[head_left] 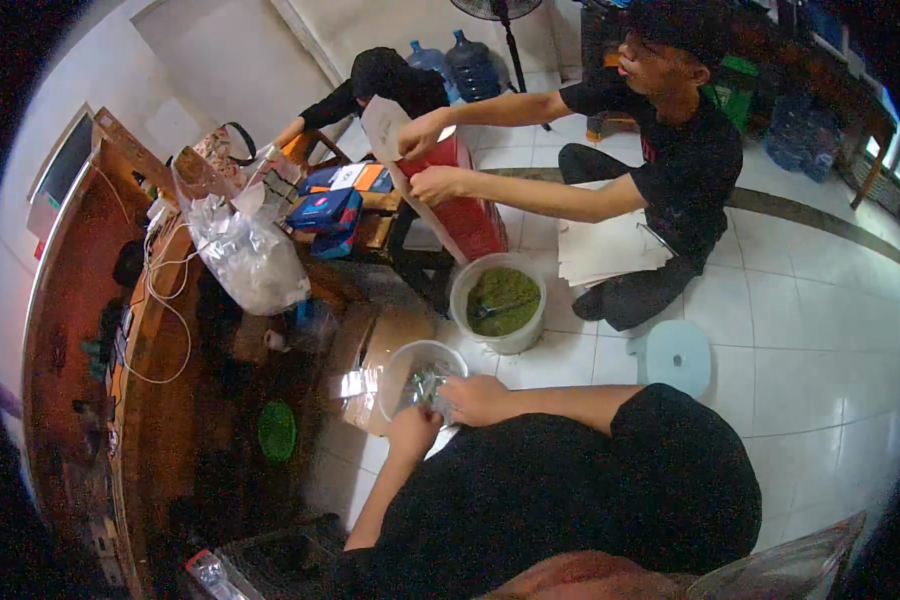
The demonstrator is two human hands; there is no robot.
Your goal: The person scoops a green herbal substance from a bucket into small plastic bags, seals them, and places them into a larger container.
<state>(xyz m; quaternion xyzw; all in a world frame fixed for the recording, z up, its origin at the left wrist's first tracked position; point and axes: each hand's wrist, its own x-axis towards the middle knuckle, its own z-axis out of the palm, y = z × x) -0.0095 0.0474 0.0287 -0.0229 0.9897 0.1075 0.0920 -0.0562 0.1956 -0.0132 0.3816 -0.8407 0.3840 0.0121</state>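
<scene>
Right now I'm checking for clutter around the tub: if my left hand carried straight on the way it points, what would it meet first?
Your left hand points up-right into the clear tub, so it would probably first meet the crinkled shiny packets inside, where your right hand also rests. Depth is unclear.

Your hands meet over the clear bowl [420,375], hemmed in closely. Just beyond stands the white bucket of green stuff [498,300]; to your left lie a cardboard box [370,360] and the dark table [160,400]. Open tiled floor [820,330] lies right, past the pale stool [676,355].
</scene>
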